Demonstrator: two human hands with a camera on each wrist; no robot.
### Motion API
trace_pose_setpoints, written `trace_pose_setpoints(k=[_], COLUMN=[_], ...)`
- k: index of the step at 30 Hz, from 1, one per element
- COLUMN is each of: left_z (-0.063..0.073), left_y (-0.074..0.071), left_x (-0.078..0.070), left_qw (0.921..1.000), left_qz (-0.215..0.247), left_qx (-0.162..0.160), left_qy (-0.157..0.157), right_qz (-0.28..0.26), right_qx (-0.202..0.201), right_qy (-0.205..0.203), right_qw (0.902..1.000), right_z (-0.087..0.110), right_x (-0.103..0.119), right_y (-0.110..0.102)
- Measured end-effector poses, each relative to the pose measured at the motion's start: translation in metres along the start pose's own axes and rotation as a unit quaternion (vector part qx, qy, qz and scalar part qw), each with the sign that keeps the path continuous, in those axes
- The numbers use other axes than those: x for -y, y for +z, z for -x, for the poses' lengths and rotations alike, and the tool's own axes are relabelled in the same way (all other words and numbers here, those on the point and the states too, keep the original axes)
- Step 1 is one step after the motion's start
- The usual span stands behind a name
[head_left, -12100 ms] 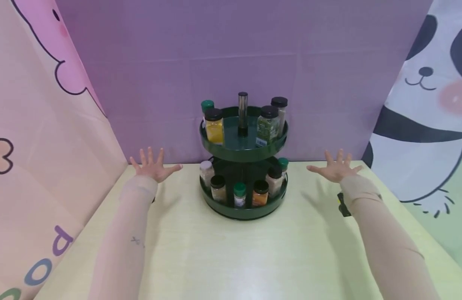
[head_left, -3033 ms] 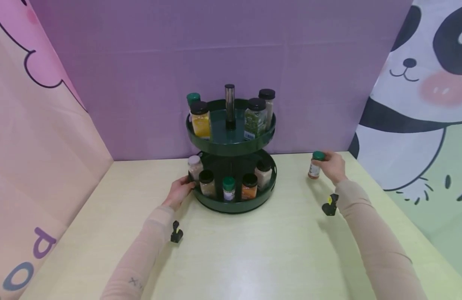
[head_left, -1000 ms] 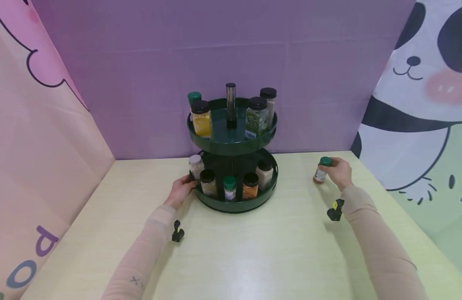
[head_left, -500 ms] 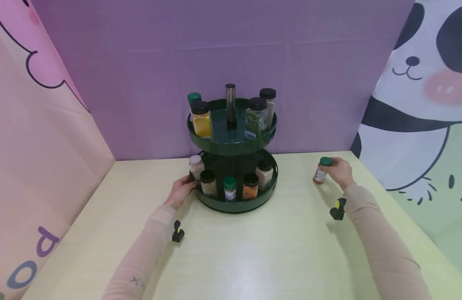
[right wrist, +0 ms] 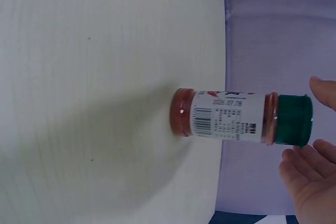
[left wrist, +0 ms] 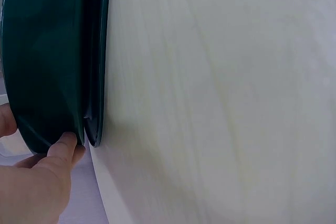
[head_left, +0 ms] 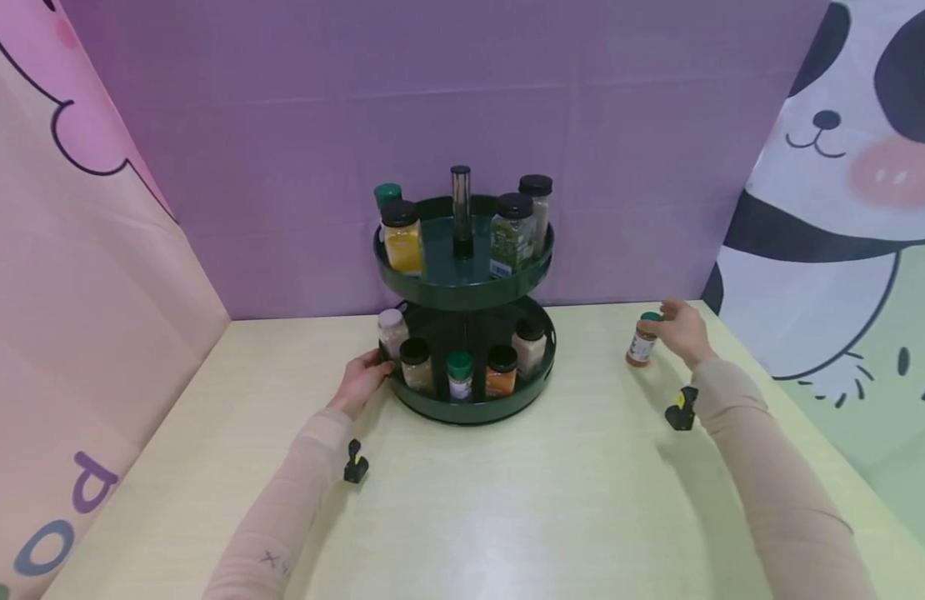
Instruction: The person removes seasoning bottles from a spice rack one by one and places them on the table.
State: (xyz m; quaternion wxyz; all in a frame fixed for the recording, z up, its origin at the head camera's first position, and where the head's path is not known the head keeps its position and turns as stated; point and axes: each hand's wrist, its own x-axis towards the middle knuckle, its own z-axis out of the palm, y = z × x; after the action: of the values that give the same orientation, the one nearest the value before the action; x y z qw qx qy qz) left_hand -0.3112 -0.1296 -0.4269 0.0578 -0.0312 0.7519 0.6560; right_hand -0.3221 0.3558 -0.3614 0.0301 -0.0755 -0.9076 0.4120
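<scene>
A spice jar (head_left: 640,347) with a green cap, white label and reddish contents stands upright on the table at the right. Beside its cap is my right hand (head_left: 683,332); in the right wrist view the thumb and fingers (right wrist: 300,174) are spread apart, with a gap between them and the cap (right wrist: 294,120). My left hand (head_left: 357,385) pinches the left wall of the lower tray of a dark green two-tier turntable rack (head_left: 470,414). In the left wrist view the thumb (left wrist: 64,145) lies on the tray's outer wall (left wrist: 44,61), other fingers partly hidden behind it.
Several jars, including one with orange contents (head_left: 501,375), stand on the lower tier. The upper tier (head_left: 462,293) carries a yellow jar (head_left: 404,246), a green herb jar (head_left: 512,237) and others around a metal post (head_left: 461,208). A purple backdrop (head_left: 305,208) rises behind the table.
The green-capped jar, on the lower tier at first, now stands on the table. My right hand has just let go and risen slightly. My left hand came to the tray earlier and stays there.
</scene>
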Motion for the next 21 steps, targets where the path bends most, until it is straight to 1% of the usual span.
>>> trace_pose_setpoints(k=[5, 13, 16, 21], left_z=[0.001, -0.002, -0.001, 0.000], left_y=[0.000, -0.001, -0.001, 0.000], left_x=[-0.002, 0.000, -0.001, -0.002], left_qw=[1.0000, 0.9999, 0.9999, 0.9998], left_qz=[-0.003, -0.008, -0.013, -0.020], left_qx=[0.001, -0.005, -0.007, -0.009], left_qy=[-0.003, -0.006, -0.002, 0.002], right_qz=[0.018, 0.029, 0.022, 0.006], right_qx=[-0.004, -0.014, -0.004, 0.034], right_qy=[-0.021, -0.078, -0.097, -0.111], right_qw=[0.9996, 0.9964, 0.9950, 0.9932], right_z=[0.001, 0.004, 0.005, 0.006], right_x=[0.012, 0.035, 0.044, 0.056], right_y=[-0.003, -0.001, 0.004, 0.012])
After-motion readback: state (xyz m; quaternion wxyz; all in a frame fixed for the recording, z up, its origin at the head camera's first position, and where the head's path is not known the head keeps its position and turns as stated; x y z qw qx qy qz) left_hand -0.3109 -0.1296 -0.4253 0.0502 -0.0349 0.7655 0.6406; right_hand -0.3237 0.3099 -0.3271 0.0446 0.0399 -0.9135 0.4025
